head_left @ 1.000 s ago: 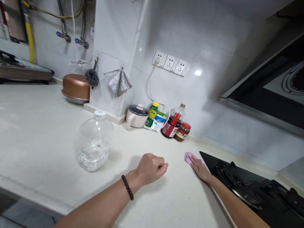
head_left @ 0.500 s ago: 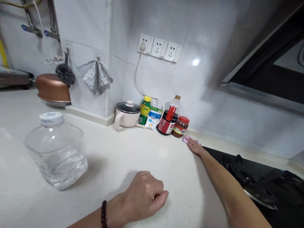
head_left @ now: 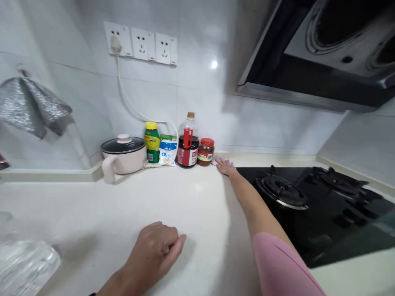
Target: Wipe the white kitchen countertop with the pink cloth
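Cloth [head_left: 214, 161]: pale pink, rumpled, partly hidden under right hand [head_left: 226, 167].

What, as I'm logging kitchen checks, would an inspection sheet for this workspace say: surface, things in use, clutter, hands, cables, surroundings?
Surface: pale countertop, shadowed beside the arms.
Things in use: pink cloth under the right hand, beside the red-lidded jar.
Clutter: lidded pot, yellow-capped bottle, packet and dark-liquid bottle along the wall; clear container cut off at left.
Hands: left hand loosely curled over the countertop, nothing seen in it; right hand flat on the cloth.
Cables: white cord plugged into the left socket; far end not traceable.
Surroundings: black stove at right, range hood above, silver sheet hanging at left.
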The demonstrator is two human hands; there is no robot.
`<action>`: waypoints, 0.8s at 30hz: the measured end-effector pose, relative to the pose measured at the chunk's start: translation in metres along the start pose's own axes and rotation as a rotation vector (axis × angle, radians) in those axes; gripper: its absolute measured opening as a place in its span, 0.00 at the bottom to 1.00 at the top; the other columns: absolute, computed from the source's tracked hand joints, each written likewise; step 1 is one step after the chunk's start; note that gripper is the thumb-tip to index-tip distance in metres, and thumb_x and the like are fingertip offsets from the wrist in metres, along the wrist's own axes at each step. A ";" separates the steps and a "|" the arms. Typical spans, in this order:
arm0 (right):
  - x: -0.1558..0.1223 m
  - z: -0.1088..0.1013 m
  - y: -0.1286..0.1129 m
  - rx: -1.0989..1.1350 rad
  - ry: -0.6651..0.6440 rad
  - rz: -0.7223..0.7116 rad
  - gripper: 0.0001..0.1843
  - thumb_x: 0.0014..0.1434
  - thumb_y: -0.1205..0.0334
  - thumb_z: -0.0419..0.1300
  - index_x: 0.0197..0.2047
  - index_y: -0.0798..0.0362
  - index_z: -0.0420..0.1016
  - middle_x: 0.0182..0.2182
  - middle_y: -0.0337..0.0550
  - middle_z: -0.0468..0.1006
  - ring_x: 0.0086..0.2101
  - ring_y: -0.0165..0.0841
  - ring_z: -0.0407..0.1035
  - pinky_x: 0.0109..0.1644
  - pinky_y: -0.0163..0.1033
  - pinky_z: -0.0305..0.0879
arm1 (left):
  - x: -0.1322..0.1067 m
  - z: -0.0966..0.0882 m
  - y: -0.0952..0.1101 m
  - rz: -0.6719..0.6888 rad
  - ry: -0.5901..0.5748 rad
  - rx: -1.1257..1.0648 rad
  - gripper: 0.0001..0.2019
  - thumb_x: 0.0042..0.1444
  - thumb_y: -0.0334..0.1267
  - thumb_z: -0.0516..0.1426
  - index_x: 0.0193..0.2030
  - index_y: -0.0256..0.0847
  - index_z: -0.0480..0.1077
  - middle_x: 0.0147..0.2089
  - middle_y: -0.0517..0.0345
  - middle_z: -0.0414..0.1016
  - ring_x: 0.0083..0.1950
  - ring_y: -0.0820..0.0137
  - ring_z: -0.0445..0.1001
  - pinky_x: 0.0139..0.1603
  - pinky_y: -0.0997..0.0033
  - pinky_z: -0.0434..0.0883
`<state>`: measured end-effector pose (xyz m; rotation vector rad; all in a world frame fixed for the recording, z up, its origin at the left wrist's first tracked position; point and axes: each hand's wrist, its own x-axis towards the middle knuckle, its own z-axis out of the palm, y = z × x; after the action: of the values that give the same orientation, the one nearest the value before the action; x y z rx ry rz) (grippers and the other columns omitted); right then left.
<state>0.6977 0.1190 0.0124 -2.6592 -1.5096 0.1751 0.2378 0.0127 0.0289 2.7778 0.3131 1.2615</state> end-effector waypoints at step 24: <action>-0.313 0.005 -0.009 0.032 -0.182 -0.187 0.32 0.70 0.41 0.35 0.75 0.32 0.36 0.74 0.29 0.31 0.72 0.45 0.25 0.67 0.71 0.20 | -0.009 -0.014 -0.044 -0.497 0.061 -0.013 0.22 0.60 0.52 0.50 0.20 0.41 0.57 0.19 0.65 0.51 0.24 0.74 0.53 0.29 0.73 0.54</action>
<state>0.5302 -0.1455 0.0276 -2.5180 -1.7807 0.4352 0.2146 0.0531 0.0245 2.4239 0.9247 1.2049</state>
